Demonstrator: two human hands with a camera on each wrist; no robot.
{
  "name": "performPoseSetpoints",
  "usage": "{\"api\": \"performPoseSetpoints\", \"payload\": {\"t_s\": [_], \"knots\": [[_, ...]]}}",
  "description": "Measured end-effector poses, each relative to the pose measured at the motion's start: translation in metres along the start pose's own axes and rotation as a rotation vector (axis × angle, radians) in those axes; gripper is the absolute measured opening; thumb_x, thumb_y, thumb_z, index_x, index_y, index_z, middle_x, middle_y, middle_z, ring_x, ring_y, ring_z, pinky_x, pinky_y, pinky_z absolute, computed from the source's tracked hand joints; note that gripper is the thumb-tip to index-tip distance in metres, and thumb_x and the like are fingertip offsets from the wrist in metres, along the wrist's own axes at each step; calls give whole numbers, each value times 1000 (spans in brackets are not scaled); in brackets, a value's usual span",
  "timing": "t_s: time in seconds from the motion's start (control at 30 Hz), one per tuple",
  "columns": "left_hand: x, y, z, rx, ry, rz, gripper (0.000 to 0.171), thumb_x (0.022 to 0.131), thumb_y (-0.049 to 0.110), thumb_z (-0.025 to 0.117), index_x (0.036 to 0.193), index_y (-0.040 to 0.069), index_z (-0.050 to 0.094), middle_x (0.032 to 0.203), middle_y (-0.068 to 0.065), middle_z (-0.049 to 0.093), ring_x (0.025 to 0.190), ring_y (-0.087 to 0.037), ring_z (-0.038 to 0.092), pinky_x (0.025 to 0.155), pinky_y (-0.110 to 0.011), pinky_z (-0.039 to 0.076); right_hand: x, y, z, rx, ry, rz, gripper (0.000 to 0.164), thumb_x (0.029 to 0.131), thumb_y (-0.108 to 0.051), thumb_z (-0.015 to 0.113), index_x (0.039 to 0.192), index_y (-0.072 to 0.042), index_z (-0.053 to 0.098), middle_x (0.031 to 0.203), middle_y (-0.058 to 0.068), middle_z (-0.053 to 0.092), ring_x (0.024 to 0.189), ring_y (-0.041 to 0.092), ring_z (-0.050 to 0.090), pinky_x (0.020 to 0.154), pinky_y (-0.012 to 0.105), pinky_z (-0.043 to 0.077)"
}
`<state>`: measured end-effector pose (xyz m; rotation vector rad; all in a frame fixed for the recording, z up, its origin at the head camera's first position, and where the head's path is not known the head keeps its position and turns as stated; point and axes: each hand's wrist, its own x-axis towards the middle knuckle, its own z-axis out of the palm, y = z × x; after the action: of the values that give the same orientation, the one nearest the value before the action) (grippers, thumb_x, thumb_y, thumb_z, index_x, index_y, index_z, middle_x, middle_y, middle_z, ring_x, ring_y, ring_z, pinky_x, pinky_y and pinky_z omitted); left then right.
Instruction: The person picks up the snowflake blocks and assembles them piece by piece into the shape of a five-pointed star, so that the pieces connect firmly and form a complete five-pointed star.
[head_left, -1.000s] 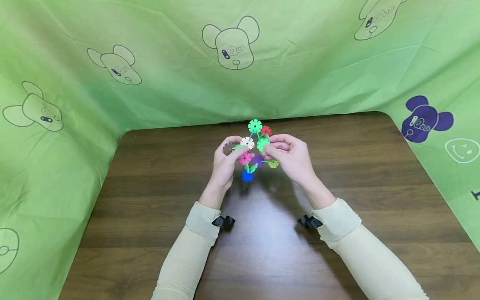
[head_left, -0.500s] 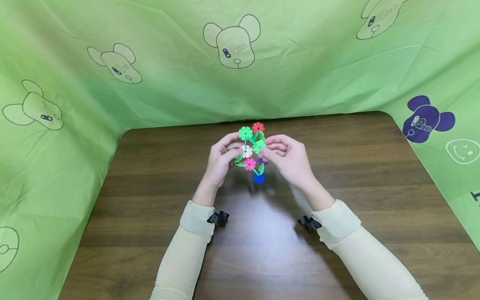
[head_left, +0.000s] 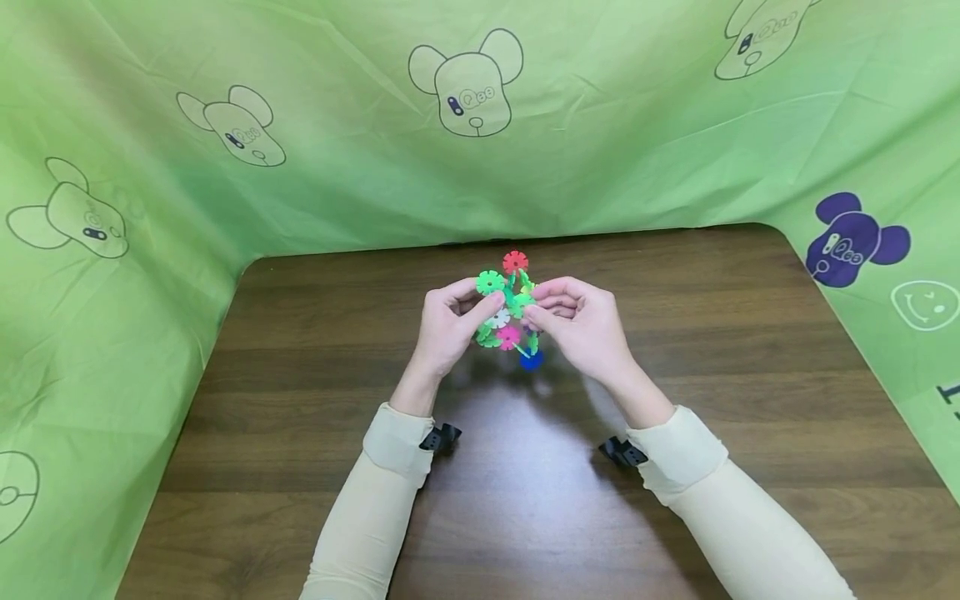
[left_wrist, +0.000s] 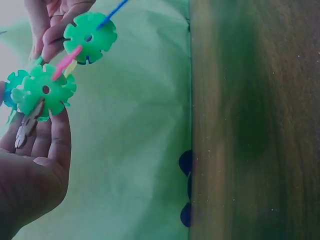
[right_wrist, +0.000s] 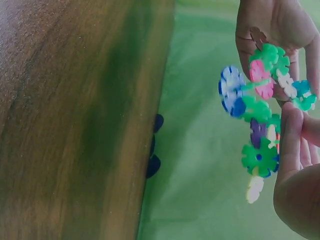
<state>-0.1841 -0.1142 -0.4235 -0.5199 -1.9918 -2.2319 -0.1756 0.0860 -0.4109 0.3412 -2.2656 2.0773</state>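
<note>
Between both hands is a cluster of interlocking plastic snowflake discs (head_left: 508, 337), notched round the edge and joined at angles. A red disc (head_left: 515, 262) sticks up at the far end, and a blue disc (head_left: 532, 360) hangs lowest. My left hand (head_left: 444, 329) pinches a green disc (head_left: 491, 282) on the left side, thumb on top. My right hand (head_left: 583, 321) pinches another green disc (head_left: 517, 306) on the right. In the right wrist view, pink (right_wrist: 262, 79), purple (right_wrist: 258, 132) and whitish discs show as well. Fingers hide part of the cluster.
The cluster is held over a brown wood-grain table (head_left: 315, 358). Green cloth (head_left: 600, 125) printed with bear heads stands along the back and both sides. A black wrist camera (head_left: 441, 438) is on the left cuff and another (head_left: 622, 452) on the right.
The cluster has turned in the hands: the top green disc has shifted left and down, the blue one right. My left thumb now lies over the green disc rather than by the white one.
</note>
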Motion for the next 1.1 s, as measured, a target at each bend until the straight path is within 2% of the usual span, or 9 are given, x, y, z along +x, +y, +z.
{"api": "performPoseSetpoints", "payload": {"t_s": [0.23, 0.43, 0.6, 0.7, 0.8, 0.87, 0.93, 1.03, 1.1], "knots": [[-1, 0, 4, 85, -20, 13, 20, 94, 0, 74, 110, -12, 73, 96, -22, 76, 84, -24, 76, 76, -36, 63, -3, -2, -3, -67, 17, -4, 17, 90, 2, 78, 104, 7, 71, 87, 16, 75, 72, 16, 74, 68, 31, 62], [-2, 4, 7, 104, -3, 18, 22, 91, 8, 79, 110, -2, 73, 89, -12, 75, 76, -20, 75, 63, -30, 60, -3, -6, -4, -6, -4, -28, 21, 92, -1, 78, 109, 9, 70, 92, 17, 76, 75, 16, 76, 70, 31, 62], [-2, 7, 3, 71, -55, -38, 31, 86, 4, 83, 114, -1, 70, 88, -8, 73, 75, -17, 74, 58, -28, 58, -9, -19, -15, -4, -51, -20, 24, 95, -6, 76, 115, 7, 71, 98, 16, 77, 72, 20, 76, 62, 34, 62], [0, 9, 0, 36, -107, -80, 29, 85, 1, 82, 111, -1, 69, 85, -6, 70, 70, -13, 68, 57, -25, 55, -9, -25, -27, -87, -8, -76, 21, 96, -8, 75, 114, 3, 73, 94, 13, 77, 65, 18, 71, 54, 27, 58], [0, 10, -2, 8, -185, -111, 23, 85, -1, 81, 103, -1, 67, 82, -6, 69, 66, -12, 64, 57, -24, 52, 1, -28, -39, -232, 1, -136, 19, 97, -9, 74, 114, -2, 74, 103, 6, 74, 80, 15, 68, 61, 22, 53], [0, 9, -3, -4, -247, -126, 23, 85, -2, 80, 103, -2, 67, 83, -7, 70, 67, -14, 66, 60, -26, 55, 10, -27, -45, -332, -93, -151, 23, 99, -11, 72, 120, -4, 73, 116, 5, 69, 99, 17, 65, 77, 26, 54], [-1, 9, -4, -26, -307, -148, 27, 86, -3, 79, 109, -5, 67, 87, -9, 72, 71, -18, 71, 65, -31, 59, 18, -23, -50, -405, -262, -113, 28, 102, -17, 68, 130, -9, 69, 128, 3, 64, 115, 20, 60, 93, 36, 52], [-1, 10, -6, -61, -366, -186, 35, 87, -5, 77, 121, -7, 66, 91, -13, 72, 75, -29, 75, 71, -41, 63, 27, -13, -53, -421, -521, -11, 33, 107, -24, 60, 138, -12, 63, 133, 5, 64, 123, 25, 59, 105, 50, 46], [-1, 10, -7, -82, -383, -207, 35, 89, -6, 75, 123, -8, 65, 91, -15, 72, 75, -37, 74, 73, -46, 63, 29, -6, -52, -399, -615, 51, 33, 109, -27, 57, 137, -13, 64, 128, 5, 67, 119, 23, 60, 105, 49, 46]]}}
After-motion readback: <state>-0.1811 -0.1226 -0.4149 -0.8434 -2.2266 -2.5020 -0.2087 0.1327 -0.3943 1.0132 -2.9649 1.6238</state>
